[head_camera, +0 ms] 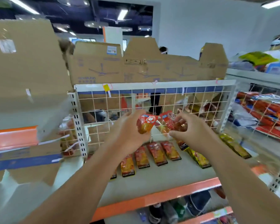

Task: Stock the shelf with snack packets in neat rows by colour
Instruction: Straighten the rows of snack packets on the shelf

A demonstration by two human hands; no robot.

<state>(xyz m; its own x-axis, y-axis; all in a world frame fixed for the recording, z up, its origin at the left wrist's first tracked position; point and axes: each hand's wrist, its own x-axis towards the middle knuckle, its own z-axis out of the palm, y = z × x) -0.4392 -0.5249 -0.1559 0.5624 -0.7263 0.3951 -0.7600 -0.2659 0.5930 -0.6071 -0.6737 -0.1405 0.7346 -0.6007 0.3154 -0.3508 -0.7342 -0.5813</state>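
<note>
Two glossy red snack packets (145,125) are being clutched separately by left hand (128,132) and right hand (193,129). Rows (153,156) beneath could be scattered by slippage.

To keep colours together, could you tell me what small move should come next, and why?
Probably lower the red packet in the left hand beside the red row; the right hand holds red too, and yellow packets lie further right.

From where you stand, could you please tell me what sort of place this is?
Most likely a shop aisle, perhaps a mock one: a shelf with an orange edge strip, a white wire-grid back panel, and red packets laid in a row beside yellow packets.
</note>
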